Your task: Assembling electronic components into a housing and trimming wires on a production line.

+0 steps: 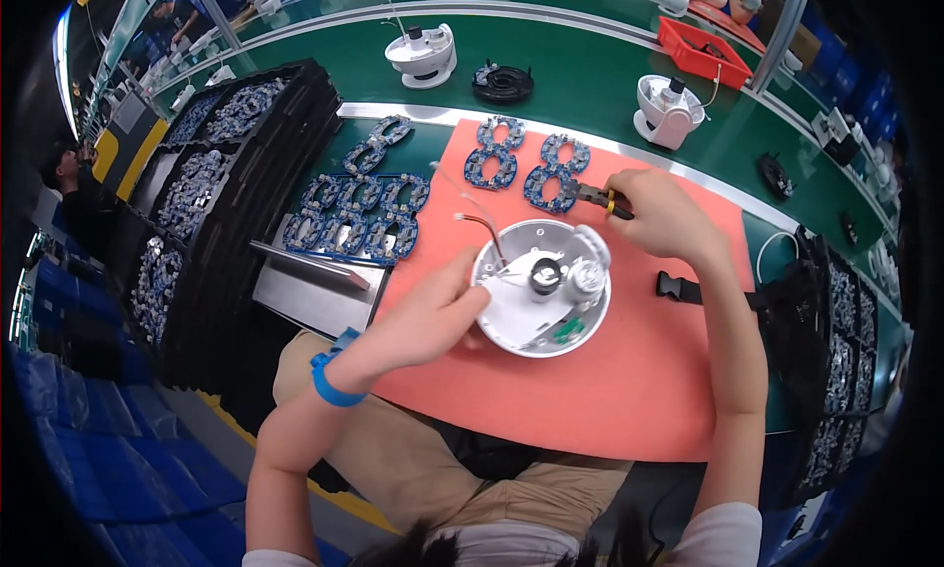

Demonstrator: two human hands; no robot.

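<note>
My left hand grips the left rim of a round white plastic housing, tilted so its inside shows. Inside the housing sit a black ring-shaped part and a small green piece. Thin wires rise from its upper left. My right hand is closed around pliers with black and yellow handles. The plier jaws lie over the lower ring of a blue figure-eight circuit board; whether they touch it, I cannot tell. Another such board lies to its left.
An orange-pink mat covers the bench. More blue boards lie left, beside stacked black trays. A green conveyor behind carries white assemblies and a red bin. A black strap with buckle lies right.
</note>
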